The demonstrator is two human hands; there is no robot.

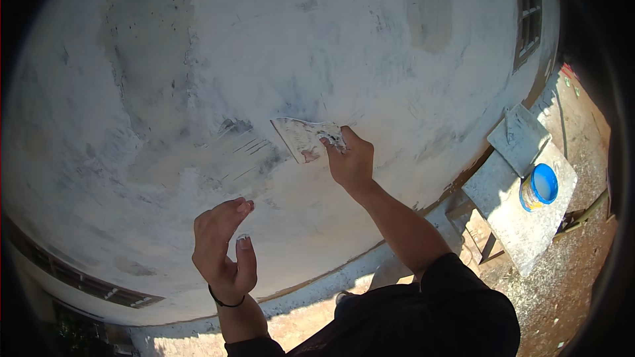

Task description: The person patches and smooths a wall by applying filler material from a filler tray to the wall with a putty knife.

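My right hand (352, 164) grips a wide, putty-smeared scraper (296, 137) by its narrow end, its blade lying at or very near the wall (370, 73). White filler is smeared on the fingers where they hold it. The wall has uneven white coating, with grey patches and dark streaks just left of the blade. Lower and to the left, my left hand (219, 244) is raised in front of the wall, fingers curved and thumb apart, holding nothing. White residue marks its fingertips, and a dark band circles the wrist.
At the right, a splattered table (529, 235) bears a blue-rimmed bucket (542, 184) with pale contents and a flat, whitened tray or board (519, 137). Barred windows (528, 16) break the wall at upper right and lower left. Sunlit, spattered ground (562, 291) runs along the wall's foot.
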